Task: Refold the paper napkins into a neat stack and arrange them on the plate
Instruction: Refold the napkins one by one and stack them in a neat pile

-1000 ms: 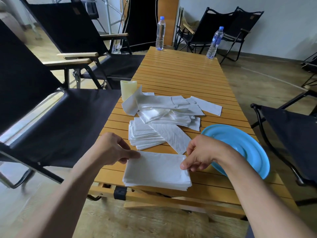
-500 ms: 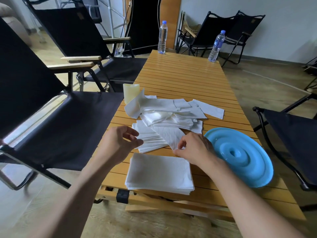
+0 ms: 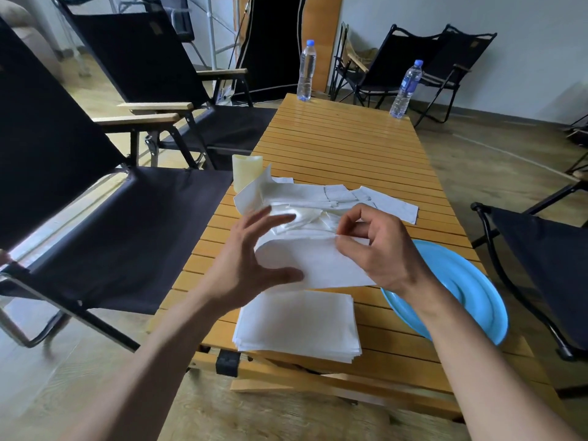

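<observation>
Nothing legible showed anywhere. The labels on the clear water bottle (image 3: 306, 74) and the blue-labelled water bottle (image 3: 408, 87) at the bench's (image 3: 350, 144) far end were too small, and the black chair's (image 3: 136, 62) backrest tag was blurred

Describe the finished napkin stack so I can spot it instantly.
On the slatted table, look at the near edge, left of the blue plate. The folded stack lies flat there; unlike the loose heap farther back and the napkin pinched in the right hand, its edges are squared.
</observation>
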A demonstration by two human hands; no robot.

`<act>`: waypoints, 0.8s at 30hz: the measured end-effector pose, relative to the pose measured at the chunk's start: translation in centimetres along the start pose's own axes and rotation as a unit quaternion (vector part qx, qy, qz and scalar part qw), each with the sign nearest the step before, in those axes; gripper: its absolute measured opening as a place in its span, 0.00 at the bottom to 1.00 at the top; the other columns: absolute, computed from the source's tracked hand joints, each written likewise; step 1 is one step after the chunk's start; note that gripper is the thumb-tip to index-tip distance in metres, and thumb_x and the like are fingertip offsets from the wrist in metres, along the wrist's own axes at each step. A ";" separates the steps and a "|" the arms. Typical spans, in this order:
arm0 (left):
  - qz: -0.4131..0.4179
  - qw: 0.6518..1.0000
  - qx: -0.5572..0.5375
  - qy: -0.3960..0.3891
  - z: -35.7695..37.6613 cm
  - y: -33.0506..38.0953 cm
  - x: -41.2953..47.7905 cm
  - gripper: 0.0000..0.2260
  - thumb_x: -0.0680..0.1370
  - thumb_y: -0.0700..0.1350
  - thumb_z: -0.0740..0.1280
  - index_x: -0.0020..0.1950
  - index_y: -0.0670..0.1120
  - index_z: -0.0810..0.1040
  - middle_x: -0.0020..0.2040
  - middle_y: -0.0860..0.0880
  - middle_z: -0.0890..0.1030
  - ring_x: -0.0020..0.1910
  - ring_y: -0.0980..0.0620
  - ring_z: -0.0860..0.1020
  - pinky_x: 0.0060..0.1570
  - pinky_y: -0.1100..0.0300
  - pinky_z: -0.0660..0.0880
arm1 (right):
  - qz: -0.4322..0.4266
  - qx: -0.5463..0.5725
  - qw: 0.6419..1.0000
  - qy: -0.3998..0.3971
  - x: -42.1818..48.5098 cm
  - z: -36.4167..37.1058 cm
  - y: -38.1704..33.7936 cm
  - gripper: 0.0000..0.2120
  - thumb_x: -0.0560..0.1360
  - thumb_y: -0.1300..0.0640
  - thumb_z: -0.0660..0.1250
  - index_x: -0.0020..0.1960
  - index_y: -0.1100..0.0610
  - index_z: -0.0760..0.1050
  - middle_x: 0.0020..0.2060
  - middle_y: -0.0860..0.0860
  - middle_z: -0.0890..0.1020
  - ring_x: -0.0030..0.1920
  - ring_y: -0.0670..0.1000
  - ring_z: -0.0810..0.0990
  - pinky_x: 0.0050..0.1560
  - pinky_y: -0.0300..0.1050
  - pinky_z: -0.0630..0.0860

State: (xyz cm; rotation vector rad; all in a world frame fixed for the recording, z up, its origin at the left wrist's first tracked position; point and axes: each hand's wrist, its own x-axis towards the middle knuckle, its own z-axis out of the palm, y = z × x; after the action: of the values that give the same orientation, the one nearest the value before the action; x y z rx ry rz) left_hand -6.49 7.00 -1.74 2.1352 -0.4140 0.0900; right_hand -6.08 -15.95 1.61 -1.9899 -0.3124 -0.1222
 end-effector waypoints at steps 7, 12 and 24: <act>-0.104 0.970 -0.216 -0.029 -1.0 0.1 -0.4 0.10 0.74 0.50 0.75 0.50 0.44 0.86 0.44 0.51 0.88 0.41 0.55 0.85 0.37 0.68 0.77 | 0.068 0.078 0.994 -0.044 0.1 -1.6 0.1 0.14 0.72 0.63 0.76 0.55 0.51 0.81 0.35 0.45 0.83 0.34 0.45 0.77 0.40 0.39 0.75; -0.133 0.963 -0.233 -0.025 -1.6 0.3 -0.6 0.10 0.74 0.48 0.74 0.53 0.46 0.85 0.46 0.51 0.88 0.45 0.53 0.86 0.38 0.67 0.78 | 0.114 0.079 0.990 -0.036 0.1 -1.7 0.2 0.06 0.72 0.62 0.76 0.48 0.55 0.84 0.39 0.51 0.85 0.39 0.49 0.79 0.40 0.39 0.77; -0.307 0.935 -0.051 -0.170 -4.0 -0.8 -1.4 0.04 0.74 0.46 0.76 0.47 0.48 0.86 0.40 0.51 0.87 0.36 0.58 0.84 0.34 0.63 0.76 | 0.291 -0.012 0.934 -0.209 -0.7 -1.7 1.1 0.12 0.67 0.61 0.81 0.48 0.60 0.81 0.35 0.52 0.85 0.33 0.46 0.81 0.31 0.40 0.77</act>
State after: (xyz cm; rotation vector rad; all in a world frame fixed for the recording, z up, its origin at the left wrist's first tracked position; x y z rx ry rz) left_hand -7.17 11.06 -0.44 2.0833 0.0704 -0.6515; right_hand -6.40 -18.02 1.21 -2.0405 0.0247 0.6845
